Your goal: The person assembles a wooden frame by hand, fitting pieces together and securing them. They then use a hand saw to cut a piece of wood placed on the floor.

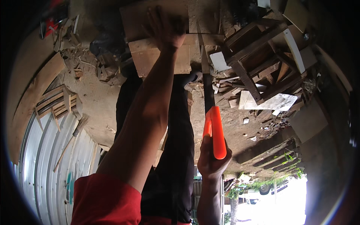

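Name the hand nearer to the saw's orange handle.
Right: the right hand is gripping the handle. The left hand is well away from it, ahead and leftward, spread on a wooden board.

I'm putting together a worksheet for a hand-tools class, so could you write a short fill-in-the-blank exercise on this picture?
1. The right hand is closed around the orange ____ of the saw.
2. The left hand rests on a flat board made of ____.
3. The sleeve on the person's left arm is coloured ____.
4. The broom shows on the ____ side of the picture.

Missing words: handle; wood; red; left.
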`<state>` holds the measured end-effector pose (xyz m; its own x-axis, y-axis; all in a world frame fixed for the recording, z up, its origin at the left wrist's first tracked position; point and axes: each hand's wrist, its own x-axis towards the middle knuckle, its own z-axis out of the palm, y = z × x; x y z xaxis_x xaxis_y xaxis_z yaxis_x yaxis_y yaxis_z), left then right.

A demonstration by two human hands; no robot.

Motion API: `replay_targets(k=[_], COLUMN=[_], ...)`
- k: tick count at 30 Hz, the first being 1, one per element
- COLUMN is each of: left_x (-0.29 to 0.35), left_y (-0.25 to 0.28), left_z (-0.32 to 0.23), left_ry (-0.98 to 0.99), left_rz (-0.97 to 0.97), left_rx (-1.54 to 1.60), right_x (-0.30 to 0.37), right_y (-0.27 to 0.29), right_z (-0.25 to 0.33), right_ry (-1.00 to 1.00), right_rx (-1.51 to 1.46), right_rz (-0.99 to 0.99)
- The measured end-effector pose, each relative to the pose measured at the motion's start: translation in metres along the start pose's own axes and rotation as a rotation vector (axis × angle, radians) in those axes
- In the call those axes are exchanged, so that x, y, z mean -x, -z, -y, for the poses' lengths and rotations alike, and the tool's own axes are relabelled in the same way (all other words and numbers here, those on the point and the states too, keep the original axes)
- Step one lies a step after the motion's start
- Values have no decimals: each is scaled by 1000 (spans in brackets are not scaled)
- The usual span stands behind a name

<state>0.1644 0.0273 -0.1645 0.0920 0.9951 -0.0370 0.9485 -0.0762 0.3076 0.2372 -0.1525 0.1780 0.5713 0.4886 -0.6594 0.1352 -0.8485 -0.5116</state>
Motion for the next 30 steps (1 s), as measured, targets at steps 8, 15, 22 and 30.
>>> replay_targets(k=[8,15,22,30], left_x=[-2,-3,-3,-3], left_y=[-4,-2,0,-3], left_z=[-6,-8,-7,-7], left_ry=[45,46,75,48], left_rz=[84,53,135,79], left_rx=[-87,-25,-35,-49], right_x=[-35,-41,-39,-35], right_y=[-4,-12,-9,-9], right_z=[12,5,4,11], right_ry=[5,-79,-72,-18], right_rx=[20,-17,4,117], right_rz=[23,21,30,47])
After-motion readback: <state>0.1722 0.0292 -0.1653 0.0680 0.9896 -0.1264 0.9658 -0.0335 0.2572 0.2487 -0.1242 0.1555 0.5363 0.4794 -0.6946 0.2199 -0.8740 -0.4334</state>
